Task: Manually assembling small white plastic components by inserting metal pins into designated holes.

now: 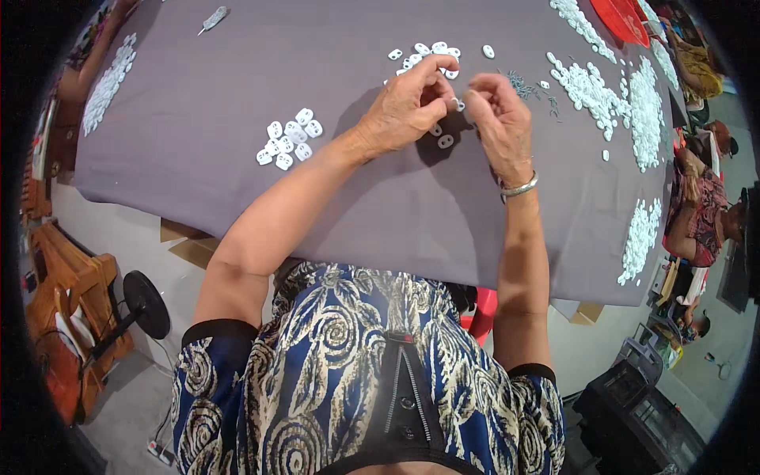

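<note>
Over the grey cloth, my left hand (402, 111) pinches a small white oval plastic piece (460, 104) between thumb and fingertips. My right hand (500, 119) is close beside it, its fingers curled and thumb near the piece; what those fingertips hold, if anything, is too small to make out. Beyond the left hand lies a loose group of white oval pieces (439, 49), partly hidden by it. Under my hands rests another white piece with two holes (445, 142). Small dark springs or pins (518, 84) are heaped just past my right hand.
A cluster of two-holed white pieces (283, 146) lies at left. Large heaps of white pieces (590, 96) spread along the right, near a red basin (621, 20). A grey pointed object (214, 19) lies at far left. Other people sit along the table's right side.
</note>
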Motion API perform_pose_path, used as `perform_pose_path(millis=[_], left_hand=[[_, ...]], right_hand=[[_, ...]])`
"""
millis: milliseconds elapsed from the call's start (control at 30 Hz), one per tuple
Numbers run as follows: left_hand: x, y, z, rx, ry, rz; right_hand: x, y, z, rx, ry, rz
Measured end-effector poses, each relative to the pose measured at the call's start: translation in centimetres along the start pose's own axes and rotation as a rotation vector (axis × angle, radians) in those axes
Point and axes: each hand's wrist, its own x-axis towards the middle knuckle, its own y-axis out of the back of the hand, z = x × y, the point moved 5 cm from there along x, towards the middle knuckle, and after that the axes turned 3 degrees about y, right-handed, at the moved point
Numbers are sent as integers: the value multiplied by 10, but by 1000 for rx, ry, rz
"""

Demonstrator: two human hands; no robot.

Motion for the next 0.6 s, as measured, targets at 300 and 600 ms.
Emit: perform_pose_path(millis=[300, 600], left_hand=[[17, 45, -7, -23, -94, 286], [18, 48, -18, -86, -86, 316]], right_hand=[[-12, 6, -11, -213, 59, -375], [-19, -9, -17, -342, 182, -525]])
